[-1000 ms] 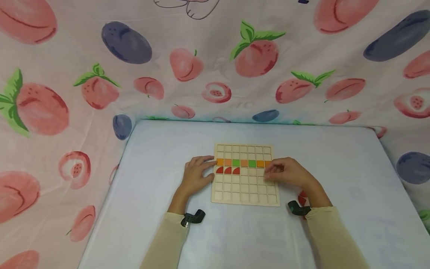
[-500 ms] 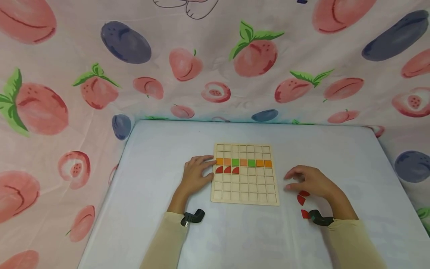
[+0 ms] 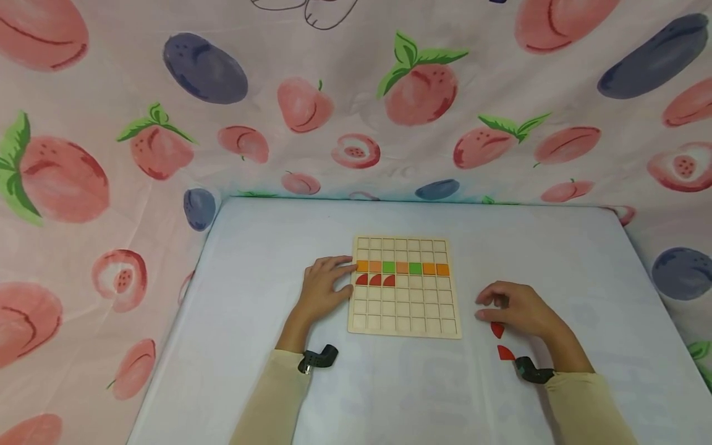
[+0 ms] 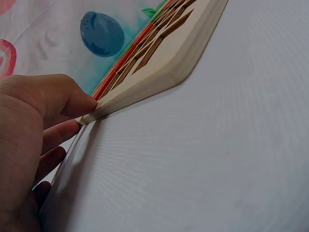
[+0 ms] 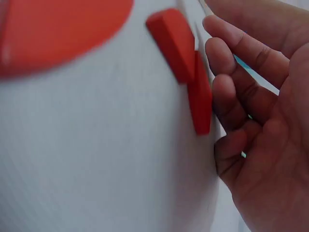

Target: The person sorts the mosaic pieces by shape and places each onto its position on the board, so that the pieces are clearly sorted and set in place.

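A square wooden grid board [image 3: 405, 315] lies mid-table. One row holds orange, peach and green square tiles [image 3: 389, 267]; three red quarter-circle pieces [image 3: 375, 280] sit in the row below, at its left. At the board's left edge my left hand [image 3: 319, 290] rests, its thumb and forefinger touching the edge in the left wrist view. My right hand [image 3: 517, 306] is right of the board, over loose red quarter-circle pieces [image 3: 505, 353]. In the right wrist view its fingers are loosely bent beside two red pieces [image 5: 200, 96], with nothing pinched. The thumb is out of clear sight there.
A pale cloth [image 3: 267, 247] covers the table. Behind and to the left stands a fruit-patterned curtain [image 3: 311, 62]. Black wrist cameras [image 3: 319, 358] are strapped on both wrists, the right one close to a red piece.
My right hand has left the board's right side, where an orange tile now shows in the row's last cell, and moved right over the loose red pieces. My left hand has stayed put.
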Available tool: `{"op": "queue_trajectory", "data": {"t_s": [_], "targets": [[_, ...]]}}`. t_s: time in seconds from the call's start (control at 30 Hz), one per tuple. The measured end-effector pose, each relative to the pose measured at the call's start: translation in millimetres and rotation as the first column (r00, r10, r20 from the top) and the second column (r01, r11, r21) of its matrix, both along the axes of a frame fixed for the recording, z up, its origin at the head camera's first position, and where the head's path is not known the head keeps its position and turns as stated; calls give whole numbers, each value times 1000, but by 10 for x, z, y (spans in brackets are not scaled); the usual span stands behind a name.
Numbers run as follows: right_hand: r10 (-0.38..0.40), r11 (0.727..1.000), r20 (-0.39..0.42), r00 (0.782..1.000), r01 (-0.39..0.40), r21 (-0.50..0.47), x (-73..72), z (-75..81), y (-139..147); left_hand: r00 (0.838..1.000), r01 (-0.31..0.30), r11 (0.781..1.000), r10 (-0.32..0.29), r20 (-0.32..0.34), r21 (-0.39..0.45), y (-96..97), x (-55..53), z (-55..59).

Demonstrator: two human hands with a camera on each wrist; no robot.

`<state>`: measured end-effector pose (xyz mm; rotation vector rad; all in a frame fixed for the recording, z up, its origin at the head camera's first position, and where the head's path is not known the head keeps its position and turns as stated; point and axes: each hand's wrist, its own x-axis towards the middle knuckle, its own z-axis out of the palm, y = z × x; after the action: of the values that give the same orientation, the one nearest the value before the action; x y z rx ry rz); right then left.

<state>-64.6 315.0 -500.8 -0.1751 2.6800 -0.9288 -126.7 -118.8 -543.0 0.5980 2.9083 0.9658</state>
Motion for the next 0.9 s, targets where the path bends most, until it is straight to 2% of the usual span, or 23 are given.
{"op": "queue_trajectory", "data": {"t_s": [0.2, 0.33, 0.6, 0.8, 0.9], "targets": [[39, 999, 0, 999, -39, -22, -11, -11, 94, 1000, 3, 1000, -3, 1, 1, -7, -1, -8], [76, 995, 50, 996, -72, -68, -21, 5, 146, 1000, 5, 1000, -5, 6, 9, -9, -3, -6], [174, 982, 164, 971, -159, -101, -21, 49, 210, 1000, 7, 1000, -7, 7, 5, -3, 0, -1], [238, 965, 196, 951, -209, -155, 25, 64, 204, 1000, 6, 1000, -6, 5, -3, -7, -12, -10], [251, 963, 195, 948, -225, -146, 32, 68, 198, 1000, 6, 1000, -6, 4, -6, -10, -13, -18]]}}
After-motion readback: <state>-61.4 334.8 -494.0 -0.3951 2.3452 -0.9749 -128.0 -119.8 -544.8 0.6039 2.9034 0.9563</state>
